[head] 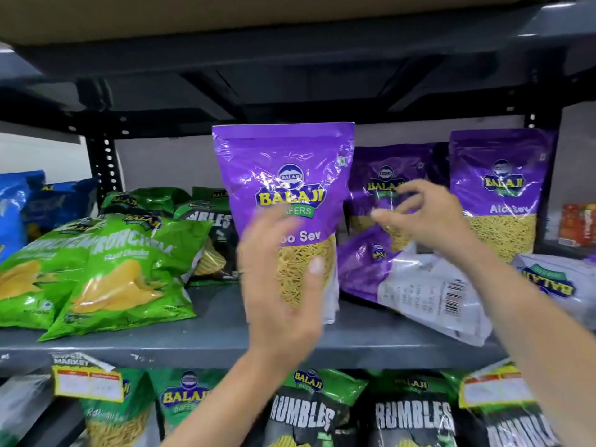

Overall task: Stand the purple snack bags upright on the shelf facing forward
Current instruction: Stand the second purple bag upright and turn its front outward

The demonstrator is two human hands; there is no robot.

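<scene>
Head view: purple bag (283,201) upright, front forward; left grip (283,285) loosely cupping, right grip (419,217) open.

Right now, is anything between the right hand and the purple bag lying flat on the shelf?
Nothing visible. The right hand hangs open just above the fallen purple bag, which lies back-side up, barcode showing, in front of an upright purple bag. The left hand is at the front bag, clear of that path.

Dark grey metal shelving (371,337) with perforated uprights (108,156), pale wall (167,162) behind, brown board (258,14) overhead.
</scene>
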